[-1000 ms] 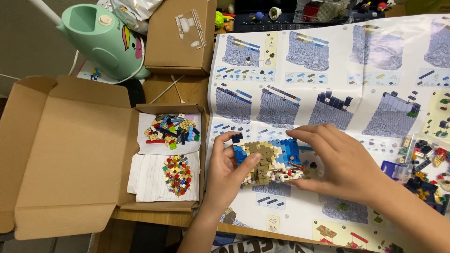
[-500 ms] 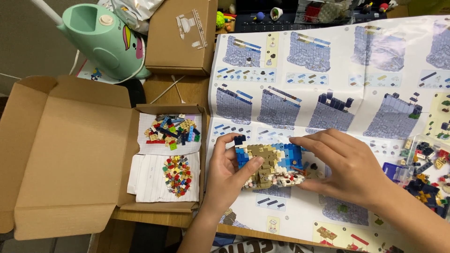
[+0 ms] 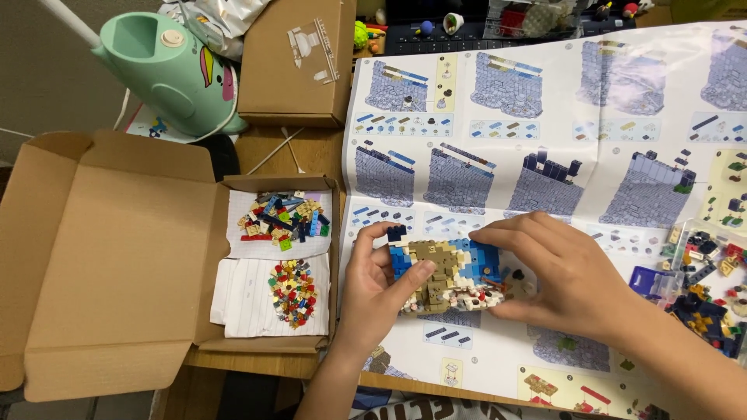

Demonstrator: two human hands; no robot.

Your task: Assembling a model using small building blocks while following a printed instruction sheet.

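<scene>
Head view, looking straight down: my left hand [image 3: 373,292] grips the model [image 3: 447,276] by its left edge, thumb laid across the tan bricks and fingers curled round the blue corner. My right hand [image 3: 564,280] clamps the other side, fingers spread flat over the top right of the model and thumb tucked under near the pale bottom row. So both hands are closed on it, holding it just above the sheet [image 3: 545,117], the big instruction sheet that covers the right half of the table. The model is small and flat, blue at the top, tan in the middle, whitish along the bottom edge. Left of my left hand sits the open box [image 3: 101,264], flaps thrown wide, and in its right part lie two papers: the upper one carries a pile [image 3: 282,219] of mixed blue, tan and green pieces, the lower one a tighter heap [image 3: 293,289] of small red and yellow bits. Above the box stands a mint green lamp [image 3: 167,70], and just beside it a shut carton [image 3: 296,62]. At the far right edge, near my right wrist, more loose bricks [image 3: 712,288] lie scattered on the sheet.
</scene>
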